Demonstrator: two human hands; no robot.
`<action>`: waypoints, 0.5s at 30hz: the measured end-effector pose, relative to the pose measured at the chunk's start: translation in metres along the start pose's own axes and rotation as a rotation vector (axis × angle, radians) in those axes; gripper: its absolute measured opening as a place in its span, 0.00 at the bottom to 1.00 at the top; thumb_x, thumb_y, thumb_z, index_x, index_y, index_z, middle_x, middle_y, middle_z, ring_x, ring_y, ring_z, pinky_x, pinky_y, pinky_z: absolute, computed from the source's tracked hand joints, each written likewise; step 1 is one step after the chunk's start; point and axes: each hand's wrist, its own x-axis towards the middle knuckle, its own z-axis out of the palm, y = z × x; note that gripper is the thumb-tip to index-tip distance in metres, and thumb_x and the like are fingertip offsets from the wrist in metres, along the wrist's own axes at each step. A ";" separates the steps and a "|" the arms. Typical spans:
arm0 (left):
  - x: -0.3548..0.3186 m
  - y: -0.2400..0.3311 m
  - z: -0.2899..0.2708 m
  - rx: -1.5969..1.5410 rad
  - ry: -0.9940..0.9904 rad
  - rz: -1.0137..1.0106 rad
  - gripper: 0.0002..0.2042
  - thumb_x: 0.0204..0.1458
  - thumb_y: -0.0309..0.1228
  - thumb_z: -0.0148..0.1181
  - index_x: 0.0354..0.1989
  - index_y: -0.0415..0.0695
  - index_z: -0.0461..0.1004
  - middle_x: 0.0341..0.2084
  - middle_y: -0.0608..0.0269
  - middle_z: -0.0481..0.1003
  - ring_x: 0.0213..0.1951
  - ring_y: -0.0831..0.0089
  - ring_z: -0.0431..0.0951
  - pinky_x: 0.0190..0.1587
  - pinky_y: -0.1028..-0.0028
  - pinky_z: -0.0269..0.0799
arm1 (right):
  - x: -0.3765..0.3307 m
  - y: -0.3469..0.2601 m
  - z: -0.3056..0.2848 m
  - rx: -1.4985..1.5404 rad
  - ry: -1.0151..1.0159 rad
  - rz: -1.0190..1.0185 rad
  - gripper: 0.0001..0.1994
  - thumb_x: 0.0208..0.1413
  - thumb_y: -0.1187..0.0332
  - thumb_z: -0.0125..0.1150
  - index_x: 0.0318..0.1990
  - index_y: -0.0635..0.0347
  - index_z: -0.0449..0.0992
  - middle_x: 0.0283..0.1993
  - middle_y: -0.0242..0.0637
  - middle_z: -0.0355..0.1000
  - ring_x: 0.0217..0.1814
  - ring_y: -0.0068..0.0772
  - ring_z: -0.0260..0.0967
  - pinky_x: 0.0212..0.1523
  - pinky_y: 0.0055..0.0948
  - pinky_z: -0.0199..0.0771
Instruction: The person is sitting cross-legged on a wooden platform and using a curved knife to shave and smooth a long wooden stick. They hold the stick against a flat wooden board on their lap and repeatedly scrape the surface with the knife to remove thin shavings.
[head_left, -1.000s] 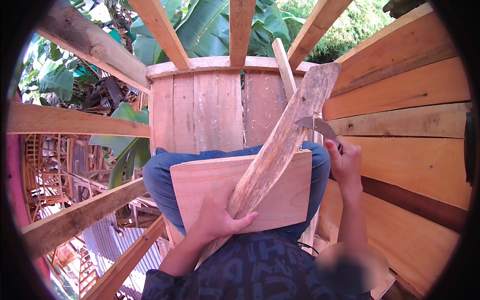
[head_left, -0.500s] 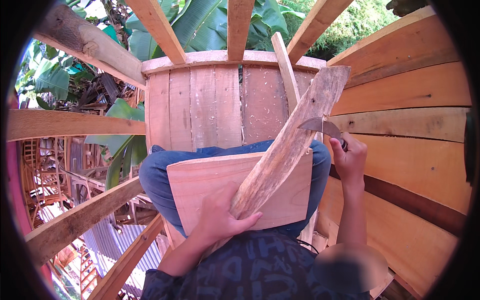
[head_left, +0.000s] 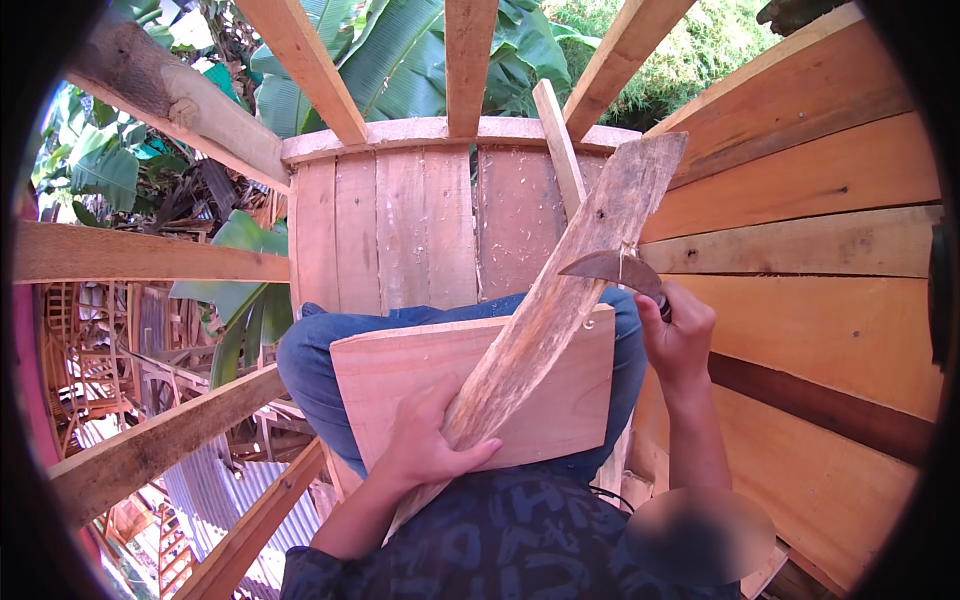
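Observation:
A long rough piece of wood (head_left: 545, 310) slants from my waist up to the far right, over a flat wooden board (head_left: 400, 375) on my lap. Wrapped round its near end is my left hand (head_left: 430, 440), thumb laid along the near side. My right hand (head_left: 680, 325) grips the handle of a curved knife (head_left: 605, 265), most of the handle being hidden by the fingers. The blade lies across the rough wood near its right edge, with a small pale shaving at that edge.
Wooden planks form the floor (head_left: 400, 230) ahead, strewn with shavings. A plank wall (head_left: 800, 300) stands close on my right. Wooden bars (head_left: 150, 252) rail the left and far sides, with leaves beyond. A thin stick (head_left: 560, 150) leans at the far edge.
The knife and my right hand have drawn nearer and a little left along the rough wood's edge. That wood has shifted slightly left, my left hand still around it.

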 end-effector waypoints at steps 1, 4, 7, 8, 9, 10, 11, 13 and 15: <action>0.000 -0.001 0.001 0.001 -0.003 0.008 0.28 0.32 0.43 0.71 0.40 0.38 0.72 0.26 0.52 0.74 0.29 0.55 0.76 0.34 0.64 0.70 | 0.003 0.002 0.002 -0.029 0.050 -0.029 0.23 0.53 0.50 0.64 0.21 0.61 0.66 0.15 0.41 0.59 0.15 0.43 0.59 0.17 0.33 0.58; 0.001 -0.005 0.002 -0.044 -0.001 0.001 0.28 0.32 0.43 0.71 0.40 0.38 0.72 0.26 0.52 0.74 0.30 0.55 0.76 0.35 0.64 0.70 | 0.008 0.006 0.013 -0.068 0.179 -0.087 0.23 0.51 0.49 0.65 0.21 0.60 0.67 0.16 0.39 0.60 0.16 0.41 0.60 0.17 0.33 0.58; 0.002 -0.008 0.004 -0.115 0.020 0.044 0.27 0.32 0.43 0.70 0.39 0.39 0.72 0.27 0.52 0.74 0.32 0.55 0.76 0.36 0.64 0.69 | 0.010 0.008 0.028 -0.040 0.290 -0.096 0.23 0.50 0.48 0.65 0.21 0.59 0.68 0.17 0.38 0.60 0.16 0.40 0.61 0.17 0.32 0.58; 0.001 -0.008 0.004 -0.114 0.002 0.011 0.27 0.32 0.43 0.70 0.40 0.40 0.73 0.28 0.53 0.74 0.32 0.56 0.76 0.37 0.64 0.69 | 0.007 0.010 0.030 -0.053 0.328 -0.094 0.23 0.50 0.48 0.65 0.21 0.59 0.68 0.17 0.38 0.60 0.16 0.40 0.62 0.17 0.32 0.58; 0.000 -0.008 0.004 -0.114 -0.015 -0.021 0.27 0.32 0.43 0.70 0.41 0.40 0.73 0.28 0.53 0.74 0.33 0.56 0.76 0.37 0.65 0.69 | 0.006 0.011 0.032 -0.066 0.366 -0.093 0.24 0.50 0.48 0.65 0.21 0.59 0.68 0.17 0.38 0.60 0.17 0.40 0.62 0.17 0.32 0.58; 0.001 -0.007 0.003 -0.113 -0.033 -0.054 0.28 0.32 0.43 0.70 0.41 0.40 0.73 0.29 0.53 0.74 0.33 0.56 0.76 0.38 0.65 0.69 | 0.006 0.013 0.034 -0.044 0.372 -0.094 0.24 0.50 0.48 0.65 0.20 0.59 0.67 0.16 0.38 0.59 0.16 0.40 0.61 0.17 0.32 0.57; 0.001 -0.006 0.003 -0.097 -0.030 -0.036 0.27 0.32 0.43 0.70 0.41 0.40 0.73 0.29 0.53 0.74 0.33 0.56 0.76 0.38 0.65 0.69 | 0.005 0.016 0.033 -0.028 0.374 -0.095 0.24 0.50 0.48 0.65 0.20 0.59 0.66 0.16 0.38 0.58 0.16 0.40 0.60 0.17 0.32 0.56; 0.003 -0.004 0.002 -0.065 -0.023 -0.001 0.27 0.33 0.42 0.70 0.42 0.40 0.73 0.29 0.53 0.74 0.33 0.57 0.76 0.37 0.66 0.69 | 0.000 0.020 0.032 0.032 0.360 -0.081 0.25 0.51 0.48 0.65 0.19 0.60 0.64 0.16 0.38 0.55 0.15 0.39 0.56 0.17 0.31 0.53; 0.003 -0.008 0.005 -0.165 0.022 -0.001 0.27 0.33 0.41 0.70 0.42 0.40 0.73 0.29 0.53 0.74 0.34 0.58 0.76 0.38 0.66 0.69 | -0.010 0.019 0.033 0.128 0.321 -0.056 0.27 0.52 0.49 0.65 0.19 0.61 0.61 0.15 0.37 0.51 0.14 0.37 0.51 0.17 0.30 0.49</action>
